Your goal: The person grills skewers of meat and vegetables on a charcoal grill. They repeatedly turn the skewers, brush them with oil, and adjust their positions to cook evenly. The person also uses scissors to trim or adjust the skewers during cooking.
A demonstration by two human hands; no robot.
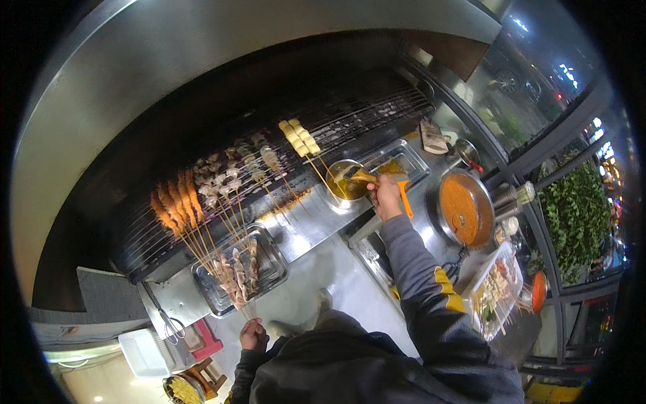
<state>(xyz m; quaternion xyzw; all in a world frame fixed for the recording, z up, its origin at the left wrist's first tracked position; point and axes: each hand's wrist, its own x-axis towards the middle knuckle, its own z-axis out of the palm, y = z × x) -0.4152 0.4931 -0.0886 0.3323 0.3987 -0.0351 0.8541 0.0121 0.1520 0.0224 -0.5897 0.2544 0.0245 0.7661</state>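
Note:
My left hand (254, 335) grips the ends of several bamboo skewers of pale raw meat (231, 283), whose loaded ends lie over a metal tray (277, 267). In my right hand (386, 198) is the wooden handle of a basting brush (364, 176). The brush head is at a steel pot of yellow oil (356, 190). Two skewers of pale yellow blocks (300, 137) rest on the grill, their sticks crossing the pot. An orange-handled scraper (405, 200) lies just right of my right hand, partly hidden.
The charcoal grill (368, 117) carries browned skewers (177, 199) and paler meat skewers (227, 184). Right of my arm stand a large bowl of orange-red sauce (459, 209) and a white tray of skewers (497, 290). Scissors (169, 323) lie at the lower left, near a white plastic basket (144, 353).

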